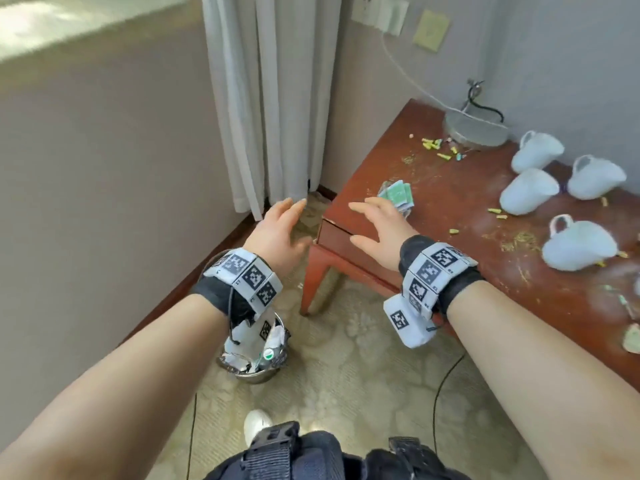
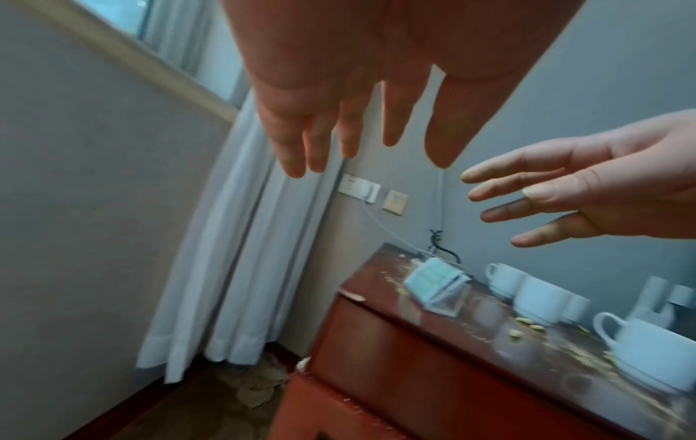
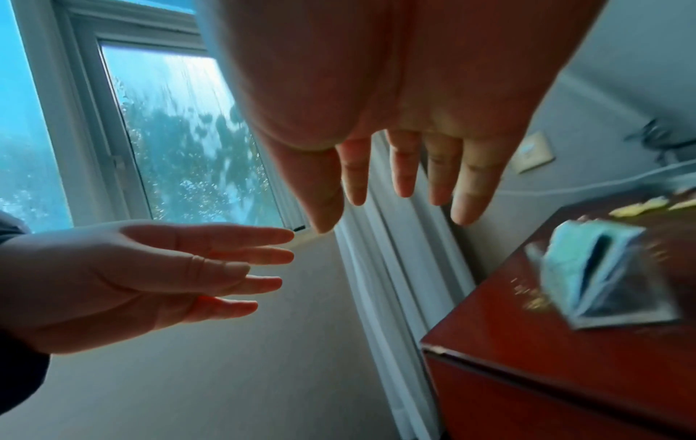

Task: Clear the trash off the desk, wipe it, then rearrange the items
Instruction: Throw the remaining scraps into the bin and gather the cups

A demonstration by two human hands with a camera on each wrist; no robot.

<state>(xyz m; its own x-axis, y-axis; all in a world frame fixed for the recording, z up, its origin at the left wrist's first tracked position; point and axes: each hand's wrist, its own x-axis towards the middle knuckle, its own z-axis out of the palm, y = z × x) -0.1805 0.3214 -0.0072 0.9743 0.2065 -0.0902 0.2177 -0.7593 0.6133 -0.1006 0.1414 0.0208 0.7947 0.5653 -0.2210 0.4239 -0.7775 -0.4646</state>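
Note:
Both hands hover empty with straight fingers off the left end of the red-brown desk [image 1: 446, 216]. My left hand [image 1: 280, 226] is over the floor beside the desk corner. My right hand [image 1: 377, 223] is above that corner, just short of a green and white packet [image 1: 398, 194] that lies crumpled near the edge [image 2: 433, 282] [image 3: 599, 268]. Yellow-green scraps [image 1: 436, 148] and brown crumbs [image 1: 519, 239] litter the desktop. A metal trash bin [image 1: 256, 355] holding white rubbish stands on the carpet under my left wrist.
Several white cups [image 1: 530, 190] lie tipped over on the right part of the desk. A metal kettle base [image 1: 476, 128] with a cable sits at the back by the wall. A white curtain [image 1: 263, 98] hangs left of the desk. A black cable [image 1: 446, 382] runs over the carpet.

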